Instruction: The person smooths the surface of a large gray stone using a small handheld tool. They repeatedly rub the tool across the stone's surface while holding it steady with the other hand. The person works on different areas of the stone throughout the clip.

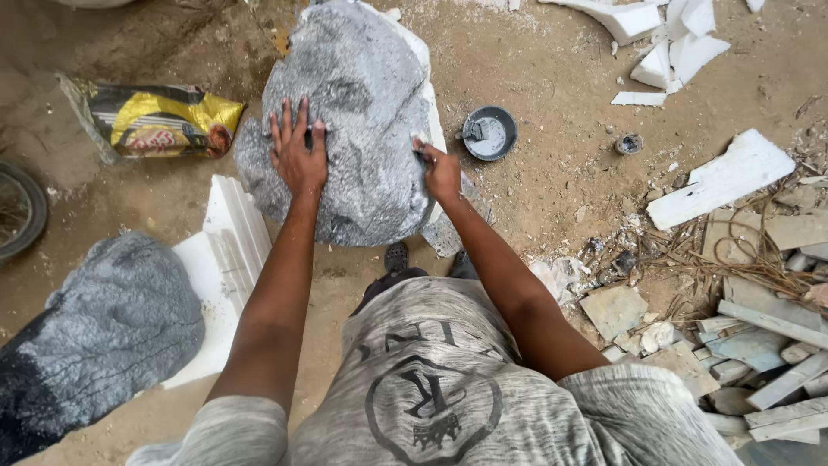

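My right hand (pixel 442 170) is curling shut around a small tool whose tip is showing at my fingers; too small to tell its kind. It's pressing against the right edge of the big grey-painted, rough, rock-shaped foam block (pixel 349 121). My left hand (pixel 297 151) is lying flat on the block's left face, fingers spread, palm touching the surface, gripping nothing.

The block is standing on the sandy ground (pixel 535 52) right in front of my feet, with bare white foam showing along its right rim.

Relative to the block:
- just right of it: a small round dark bowl (pixel 489 133) with grey paint in it.
- further right: a flat white foam slab (pixel 723 178), then a heap of broken stone and foam offcuts (pixel 759 345) with dry twigs.
- upper right: white foam scraps (pixel 668 43).
- left of it: a crumpled yellow and black snack bag (pixel 155 119).
- lower left, touching its base: a stepped white foam piece (pixel 228 237).
- further lower left: a second grey-painted foam rock (pixel 103 328).
- far left: a dark round rim (pixel 21 211), partly cut off.
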`<state>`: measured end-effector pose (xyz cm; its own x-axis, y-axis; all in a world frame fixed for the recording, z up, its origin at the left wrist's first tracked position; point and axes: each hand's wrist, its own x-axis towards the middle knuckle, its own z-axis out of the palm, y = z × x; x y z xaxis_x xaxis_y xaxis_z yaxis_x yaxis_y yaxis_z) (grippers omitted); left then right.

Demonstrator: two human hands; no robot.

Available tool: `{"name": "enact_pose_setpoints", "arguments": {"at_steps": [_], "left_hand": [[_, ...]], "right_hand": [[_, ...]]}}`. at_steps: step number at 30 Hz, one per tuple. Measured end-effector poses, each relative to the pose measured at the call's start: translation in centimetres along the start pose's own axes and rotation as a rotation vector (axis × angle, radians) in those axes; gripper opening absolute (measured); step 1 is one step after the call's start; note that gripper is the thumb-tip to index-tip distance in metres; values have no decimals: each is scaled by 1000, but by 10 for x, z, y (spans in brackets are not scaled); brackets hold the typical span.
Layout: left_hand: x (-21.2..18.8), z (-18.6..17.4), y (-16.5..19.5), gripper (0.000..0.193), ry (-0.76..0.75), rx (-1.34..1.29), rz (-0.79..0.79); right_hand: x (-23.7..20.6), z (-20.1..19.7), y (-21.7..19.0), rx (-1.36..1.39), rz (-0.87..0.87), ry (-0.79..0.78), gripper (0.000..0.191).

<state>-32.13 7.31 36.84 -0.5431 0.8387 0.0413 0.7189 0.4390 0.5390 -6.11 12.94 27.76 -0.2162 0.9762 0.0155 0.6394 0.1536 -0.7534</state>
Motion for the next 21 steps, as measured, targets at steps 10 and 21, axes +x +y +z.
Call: {"name": "enact_pose_setpoints", "arguments": {"at_steps": [10,21], "left_hand": [[1,0,-2,57,24,-12,-20],[-2,-6,3,58,0,4,-53]], "right_hand": [[-28,-16,23,107,287,83,48],[3,-36,42,-87,314,-32,46]]}}
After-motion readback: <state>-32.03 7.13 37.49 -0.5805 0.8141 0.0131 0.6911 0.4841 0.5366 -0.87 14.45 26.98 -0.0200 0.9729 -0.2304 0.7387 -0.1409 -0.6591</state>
